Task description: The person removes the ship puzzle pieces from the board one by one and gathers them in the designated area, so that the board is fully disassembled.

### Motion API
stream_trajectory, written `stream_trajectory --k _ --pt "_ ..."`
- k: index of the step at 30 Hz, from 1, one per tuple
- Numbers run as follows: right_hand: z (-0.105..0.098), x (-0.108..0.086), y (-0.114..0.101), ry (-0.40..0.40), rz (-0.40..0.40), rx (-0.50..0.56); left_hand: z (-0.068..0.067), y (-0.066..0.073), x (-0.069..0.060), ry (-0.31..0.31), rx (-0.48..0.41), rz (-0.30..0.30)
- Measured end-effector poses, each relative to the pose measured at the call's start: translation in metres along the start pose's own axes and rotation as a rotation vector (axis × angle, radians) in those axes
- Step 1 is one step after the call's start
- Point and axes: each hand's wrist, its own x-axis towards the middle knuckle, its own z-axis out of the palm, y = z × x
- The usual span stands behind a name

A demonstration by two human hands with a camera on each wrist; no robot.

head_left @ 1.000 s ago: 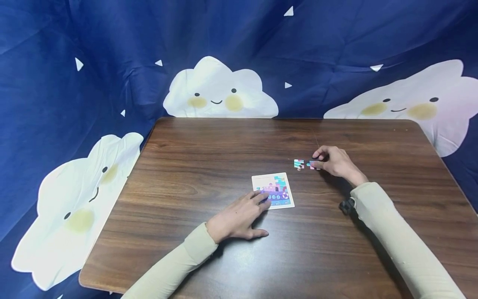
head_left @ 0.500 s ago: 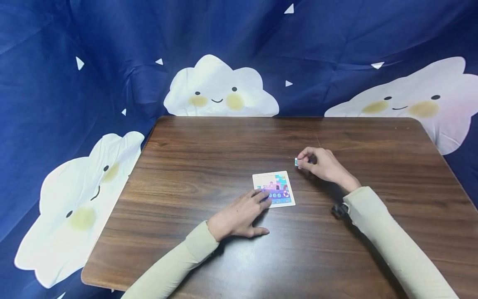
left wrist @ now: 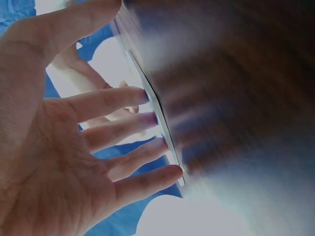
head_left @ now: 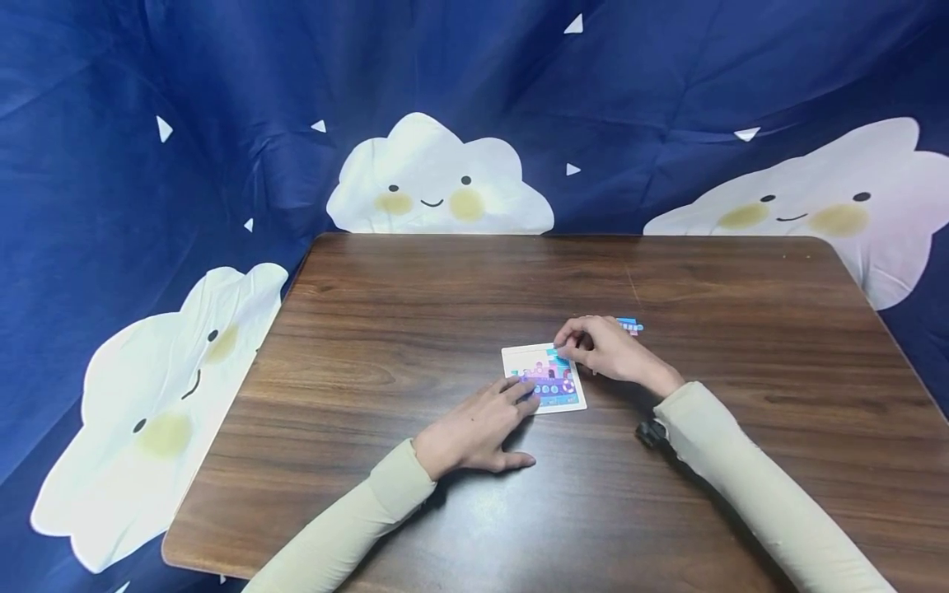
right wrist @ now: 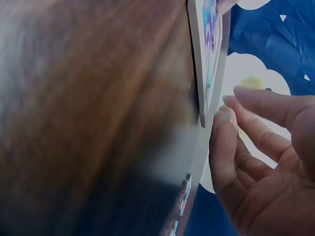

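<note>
In the head view a small square jigsaw puzzle point(head_left: 546, 408) with a pale frame and a purple and pink picture lies on the table. My left hand point(head_left: 474, 424) rests its outstretched fingertips on its lower left part. In the left wrist view the fingers point(left wrist: 133, 130) lie spread along the board's edge. Over the puzzle's upper right corner, my right hand point(head_left: 611, 350) has thumb and index finger together at a small blue puzzle piece point(head_left: 562, 356). The fingers largely cover this piece, and the right wrist view hides it. Another blue and pink piece point(head_left: 630, 324) lies just behind that hand.
Two loose puzzle pieces lie on the wood in the right wrist view, the nearer one point(right wrist: 185, 194) below the fingers. The brown table point(head_left: 400, 313) ends at a blue curtain point(head_left: 474, 66) with cloud faces.
My right hand has moved left and toward me, from the loose pieces to the puzzle's upper right corner. A blue and pink piece now shows behind it. The left hand stays put.
</note>
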Motion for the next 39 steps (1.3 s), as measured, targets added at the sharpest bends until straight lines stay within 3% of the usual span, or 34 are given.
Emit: stream_trajectory --k 6,18,39 --pt "0.008 0.002 -0.001 0.015 -0.036 -0.039 0.001 0.001 0.000 -0.002 0.004 -0.003" --pt "0.011 0.003 -0.003 -0.045 -0.008 -0.072 0.000 0.001 -0.001 -0.014 -0.004 -0.012" --pt "0.012 0.002 -0.008 -0.046 0.001 -0.087 0.001 0.001 -0.001 -0.001 -0.003 -0.006"
